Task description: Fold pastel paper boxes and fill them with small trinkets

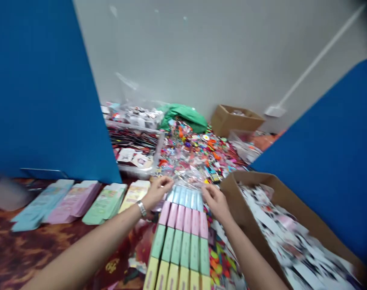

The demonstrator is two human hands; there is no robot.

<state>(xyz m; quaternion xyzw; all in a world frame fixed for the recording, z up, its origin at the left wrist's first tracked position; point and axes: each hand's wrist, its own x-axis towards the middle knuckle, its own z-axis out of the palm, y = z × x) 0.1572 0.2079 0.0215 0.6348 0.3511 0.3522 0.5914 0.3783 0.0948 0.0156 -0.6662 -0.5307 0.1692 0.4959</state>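
Note:
Rows of slim boxes lie in front of me, banded blue, pink, green and yellow from far to near. At their far left corner is my left hand, wearing a metal wristband, with thumb and fingers pinched together. My right hand is at the far right corner, its fingers curled. Clear crinkled plastic, which looks like a bag, stretches between both hands just beyond the blue boxes. Blur hides exactly how the fingertips grip it.
Yellow, green, pink and blue paper packets lie at left. A cardboard box of printed pieces stands right. Behind are colourful trinkets, a clear bin and another carton. Blue partitions flank the space.

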